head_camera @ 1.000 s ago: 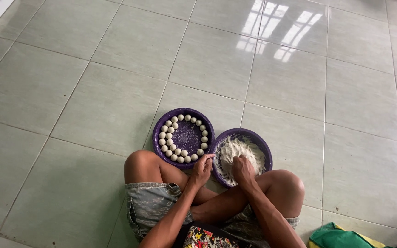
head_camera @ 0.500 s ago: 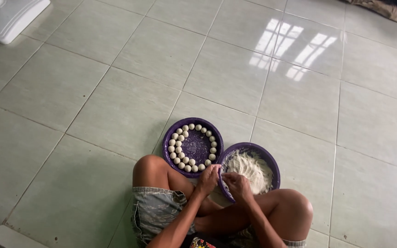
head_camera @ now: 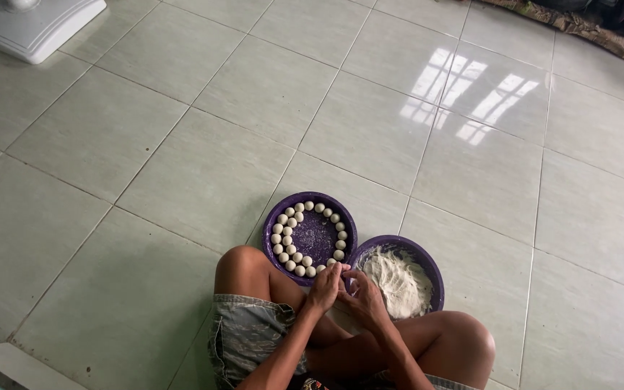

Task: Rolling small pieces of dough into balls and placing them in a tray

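Sitting cross-legged on the tiled floor (head_camera: 146, 166), the person has both hands together at the near rim of the flour bowl (head_camera: 427, 263). Left hand (head_camera: 324, 287) and right hand (head_camera: 365, 300) are cupped around something small; can't tell what, it's hidden. Round bowl, opening up, white dough inside. Left of it, touching, sits the ball tray (head_camera: 317, 237), white balls ringing its edge. Open floor beyond.
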